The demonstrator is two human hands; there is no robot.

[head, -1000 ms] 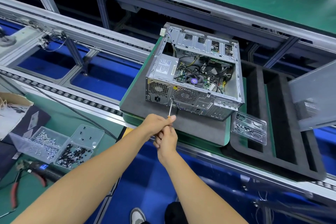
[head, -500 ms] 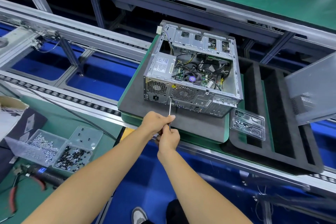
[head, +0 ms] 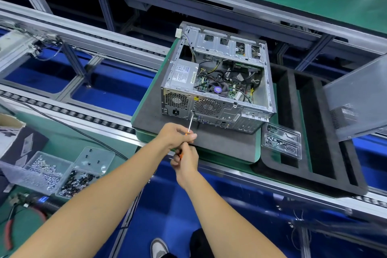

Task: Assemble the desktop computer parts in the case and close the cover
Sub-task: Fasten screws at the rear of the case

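Inside case (head: 217, 109): motherboard (head: 222, 88) (cover off)

Grey foam pad (head: 167, 119) on green pallet (head: 144, 100); open computer case (head: 215, 92) on pad.

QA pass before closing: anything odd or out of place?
One thing: a white connector hangs loose over the case's far left corner, plugged into nothing. The cover is still off, at right.
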